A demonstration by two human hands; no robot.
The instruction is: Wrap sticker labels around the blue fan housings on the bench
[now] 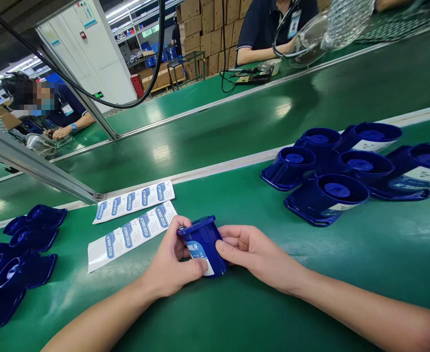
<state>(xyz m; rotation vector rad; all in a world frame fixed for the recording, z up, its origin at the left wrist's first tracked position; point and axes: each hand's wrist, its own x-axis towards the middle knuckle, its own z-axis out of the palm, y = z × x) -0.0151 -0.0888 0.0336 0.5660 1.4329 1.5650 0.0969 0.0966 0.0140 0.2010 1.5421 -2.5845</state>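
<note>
Between my two hands is a dark blue plastic housing [219, 254], held above the green bench with its flanged end up. A white and blue label [196, 249] lies on its side, partly covered by my left thumb. My left hand [176, 264] is closed around the housing's left side, thumb pressing on the label. My right hand [249, 249] grips the right side, thumb at the label's edge and fingers behind. Just beyond my left hand lie two label strips, a nearer one [134, 235] and a farther one [134, 200].
Several blue housings [337, 190], some labelled, stand on the bench at the right. More housings [24, 269] stand at the left. A metal post [53, 168] rises at the bench's back left. Two people [64, 110] sit across the conveyor [185, 142]. A black cable [127, 105] hangs overhead.
</note>
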